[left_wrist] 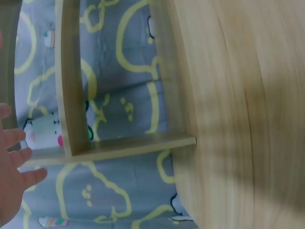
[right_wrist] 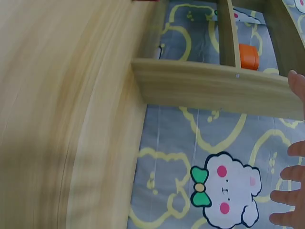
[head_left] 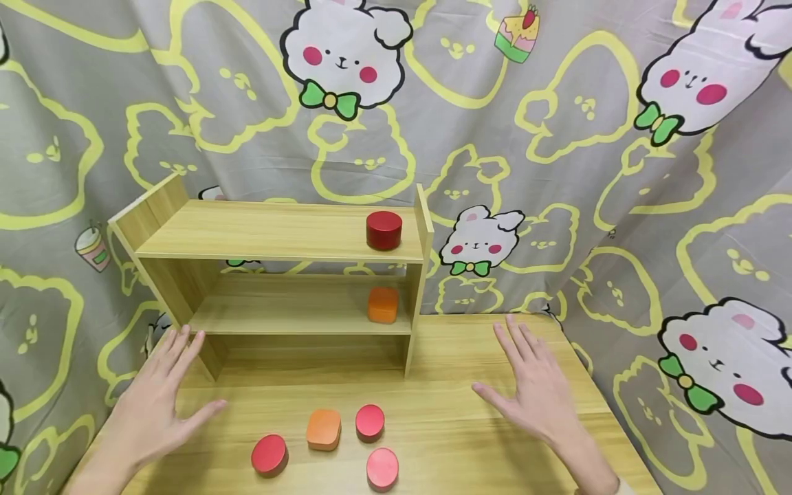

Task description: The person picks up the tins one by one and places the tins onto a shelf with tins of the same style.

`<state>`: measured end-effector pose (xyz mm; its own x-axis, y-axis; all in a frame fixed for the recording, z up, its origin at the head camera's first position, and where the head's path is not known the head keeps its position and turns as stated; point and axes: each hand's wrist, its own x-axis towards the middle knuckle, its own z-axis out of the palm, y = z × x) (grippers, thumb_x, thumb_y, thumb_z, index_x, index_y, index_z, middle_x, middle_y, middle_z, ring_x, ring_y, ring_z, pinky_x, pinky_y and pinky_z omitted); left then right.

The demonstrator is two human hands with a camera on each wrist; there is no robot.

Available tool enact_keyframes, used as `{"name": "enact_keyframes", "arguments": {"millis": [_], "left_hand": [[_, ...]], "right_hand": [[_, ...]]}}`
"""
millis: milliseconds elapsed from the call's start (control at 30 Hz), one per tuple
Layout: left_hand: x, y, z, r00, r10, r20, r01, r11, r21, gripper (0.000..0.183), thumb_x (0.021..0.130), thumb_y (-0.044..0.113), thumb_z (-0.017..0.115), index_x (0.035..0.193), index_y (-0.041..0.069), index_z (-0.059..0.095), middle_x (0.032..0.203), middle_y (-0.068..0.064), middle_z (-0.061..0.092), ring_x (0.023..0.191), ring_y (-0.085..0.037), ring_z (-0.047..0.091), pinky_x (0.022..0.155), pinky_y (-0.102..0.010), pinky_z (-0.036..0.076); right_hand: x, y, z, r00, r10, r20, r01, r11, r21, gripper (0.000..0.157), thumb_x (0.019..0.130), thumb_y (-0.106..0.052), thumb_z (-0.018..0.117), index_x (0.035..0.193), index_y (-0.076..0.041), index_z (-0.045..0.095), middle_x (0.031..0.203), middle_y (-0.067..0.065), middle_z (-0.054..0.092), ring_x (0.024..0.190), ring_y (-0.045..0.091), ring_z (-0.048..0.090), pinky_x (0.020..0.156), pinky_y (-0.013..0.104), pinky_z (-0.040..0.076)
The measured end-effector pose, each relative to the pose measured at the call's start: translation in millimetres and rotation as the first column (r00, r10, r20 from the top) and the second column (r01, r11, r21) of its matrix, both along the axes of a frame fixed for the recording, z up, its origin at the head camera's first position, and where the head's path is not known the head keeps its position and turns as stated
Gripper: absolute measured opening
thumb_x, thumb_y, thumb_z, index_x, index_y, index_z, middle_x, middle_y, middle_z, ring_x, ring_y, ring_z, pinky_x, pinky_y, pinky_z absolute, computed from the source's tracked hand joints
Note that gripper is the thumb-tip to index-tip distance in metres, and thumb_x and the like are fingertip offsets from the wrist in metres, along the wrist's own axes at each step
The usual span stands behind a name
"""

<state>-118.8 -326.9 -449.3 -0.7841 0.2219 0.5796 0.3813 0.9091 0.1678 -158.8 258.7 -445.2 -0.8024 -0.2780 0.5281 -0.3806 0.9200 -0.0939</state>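
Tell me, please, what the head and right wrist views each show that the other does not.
Only head: the left hand, the shiny dark-red cylinder and the tabletop orange rounded block.

Only right wrist: a small pale round dot on the light wooden side panel.

Both: the right hand, the light wooden shelf unit, the shelved orange rounded block, the wooden table and the grey cartoon-print curtain.

Probably a curtained-off booth: cartoon-print cloth (head_left: 482, 137) around a wooden table (head_left: 452, 440)
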Motion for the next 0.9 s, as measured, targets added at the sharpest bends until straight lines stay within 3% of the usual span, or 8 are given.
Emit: {"name": "enact_keyframes", "arguments": {"millis": [67, 133, 200, 333, 533, 667, 767, 900], "left_hand": [[2.0, -4.4, -0.9, 1.0, 0.013, 0.011, -0.014, 0.999, 0.049, 0.115, 0.073, 0.051, 0.09, 0.166, 0.015, 0.034, 0.173, -0.017, 0.031, 0.167, -0.013, 0.012, 0.122, -0.066, 0.036], [4.4, -8.5, -2.3, 0.999, 0.027, 0.032, -0.03, 0.994, 0.1, 0.113, 0.074, 0.044, 0.091, 0.167, 0.017, 0.033, 0.174, -0.014, 0.031, 0.165, -0.004, 0.012, 0.105, -0.077, 0.04], [6.2, -12.3, -3.8, 0.999, 0.035, 0.039, -0.04, 0.988, 0.147, 0.109, 0.076, 0.038, 0.091, 0.167, 0.018, 0.033, 0.174, -0.011, 0.03, 0.162, 0.004, 0.012, 0.105, -0.079, 0.039], [8.3, -18.6, -6.5, 0.997, 0.046, 0.055, -0.058, 0.968, 0.243, 0.102, 0.082, 0.029, 0.087, 0.167, 0.022, 0.032, 0.175, -0.004, 0.028, 0.154, 0.016, 0.011, 0.127, -0.071, 0.021], [5.7, -25.0, -7.6, 0.994, 0.089, 0.064, -0.105, 0.935, 0.34, 0.095, 0.085, 0.022, 0.083, 0.166, 0.028, 0.034, 0.172, 0.001, 0.033, 0.138, 0.03, 0.018, 0.099, -0.084, 0.034], [-1.3, -28.6, -10.1, 0.996, 0.08, -0.03, -0.061, 0.915, 0.398, 0.09, 0.082, 0.014, 0.084, 0.162, 0.022, 0.043, 0.166, 0.013, 0.043, 0.123, 0.036, 0.029, 0.117, -0.031, 0.048], [-7.2, -30.9, -11.7, 0.996, 0.049, -0.081, -0.006, 0.888, 0.46, 0.085, 0.081, 0.005, 0.083, 0.158, 0.017, 0.05, 0.159, 0.027, 0.046, 0.119, 0.036, 0.038, 0.101, 0.01, 0.028], [-13.1, -31.4, -11.9, 0.996, 0.077, -0.043, -0.041, 0.835, 0.548, 0.079, 0.083, 0.0, 0.082, 0.155, 0.016, 0.053, 0.148, 0.035, 0.051, 0.119, 0.033, 0.046, 0.1, 0.008, 0.035]], "right_hand": [[0.1, -5.5, 0.8, 1.0, 0.009, 0.008, -0.008, 1.0, -0.021, 0.107, 0.081, -0.066, 0.079, 0.167, -0.021, 0.033, 0.174, 0.007, 0.031, 0.153, 0.042, 0.042, 0.134, 0.046, 0.024], [0.1, -11.3, 1.0, 1.0, 0.02, 0.018, -0.019, 0.999, -0.051, 0.107, 0.08, -0.062, 0.081, 0.167, -0.021, 0.033, 0.173, 0.009, 0.034, 0.152, 0.041, 0.044, 0.124, 0.055, 0.037], [-0.4, -17.1, 0.5, 0.999, 0.033, 0.025, -0.031, 0.996, -0.086, 0.107, 0.08, -0.059, 0.083, 0.167, -0.022, 0.033, 0.171, 0.009, 0.038, 0.151, 0.041, 0.046, 0.118, 0.06, 0.042], [-1.6, -28.9, -2.0, 0.998, 0.06, 0.005, -0.058, 0.986, -0.158, 0.102, 0.079, -0.054, 0.086, 0.164, -0.02, 0.04, 0.168, 0.009, 0.044, 0.147, 0.04, 0.051, 0.112, 0.062, 0.049], [-7.3, -43.9, -5.7, 0.988, 0.104, -0.11, -0.129, 0.958, -0.256, 0.09, 0.08, -0.047, 0.086, 0.156, -0.014, 0.052, 0.159, 0.011, 0.055, 0.138, 0.04, 0.06, 0.097, 0.064, 0.058], [-10.8, -55.1, -6.8, 0.98, 0.126, -0.154, -0.172, 0.927, -0.334, 0.084, 0.08, -0.038, 0.088, 0.153, -0.013, 0.056, 0.153, 0.011, 0.062, 0.134, 0.038, 0.063, 0.101, 0.056, 0.058], [-14.3, -64.4, -6.9, 0.977, 0.137, -0.164, -0.194, 0.893, -0.406, 0.079, 0.078, -0.028, 0.09, 0.149, -0.014, 0.059, 0.147, 0.01, 0.067, 0.129, 0.034, 0.067, 0.108, 0.032, 0.055], [-20.0, -77.0, -6.6, 0.973, 0.176, -0.149, -0.229, 0.814, -0.534, 0.069, 0.079, -0.015, 0.089, 0.144, -0.014, 0.064, 0.135, 0.007, 0.073, 0.116, 0.03, 0.072, 0.101, 0.023, 0.058]]}}
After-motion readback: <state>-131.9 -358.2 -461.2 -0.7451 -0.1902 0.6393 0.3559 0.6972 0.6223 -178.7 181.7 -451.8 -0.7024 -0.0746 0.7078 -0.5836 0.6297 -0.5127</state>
